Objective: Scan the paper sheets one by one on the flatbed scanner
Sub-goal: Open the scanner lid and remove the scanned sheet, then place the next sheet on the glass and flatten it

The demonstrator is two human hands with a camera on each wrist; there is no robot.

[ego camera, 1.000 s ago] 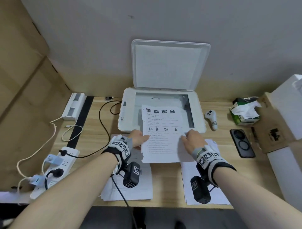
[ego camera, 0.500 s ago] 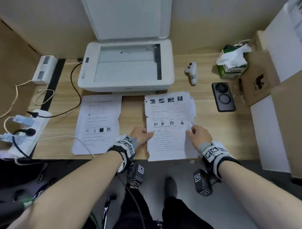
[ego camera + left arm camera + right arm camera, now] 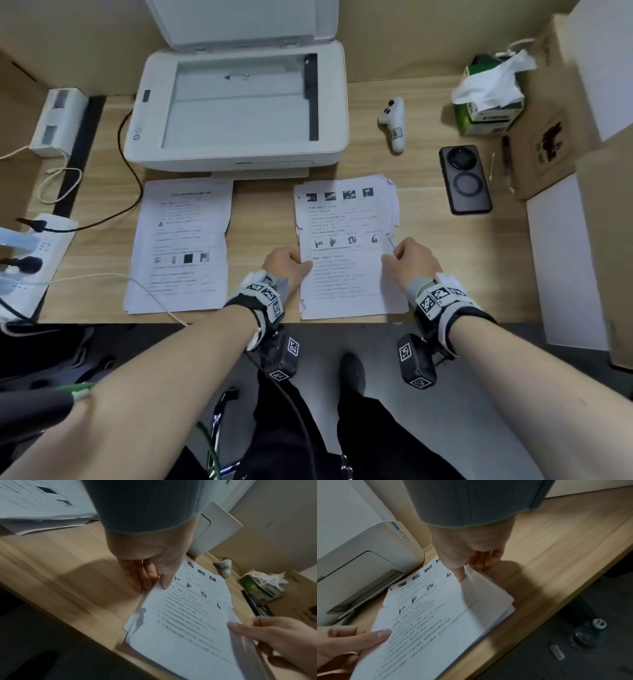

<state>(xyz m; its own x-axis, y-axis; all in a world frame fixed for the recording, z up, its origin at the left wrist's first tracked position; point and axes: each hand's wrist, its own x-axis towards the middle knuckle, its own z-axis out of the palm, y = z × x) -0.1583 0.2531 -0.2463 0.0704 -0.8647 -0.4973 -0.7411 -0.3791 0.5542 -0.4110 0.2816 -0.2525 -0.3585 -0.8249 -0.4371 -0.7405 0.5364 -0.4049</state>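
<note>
Hands (image 3: 287, 262) (image 3: 414, 257) pinch sheet (image 3: 346, 253); scanner (image 3: 239, 102) glass bare.

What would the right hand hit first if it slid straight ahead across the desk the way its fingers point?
Probably nothing close. The right hand, pinching the printed paper sheet, points past bare wooden desk toward the white handheld controller, though depth is uncertain.

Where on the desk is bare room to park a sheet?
Free: the wood strip between the left stack and the right stack; the wood right of that stack, below the phone. The scanner glass is empty. Crowded: the left edge with cables and power strip.
</note>
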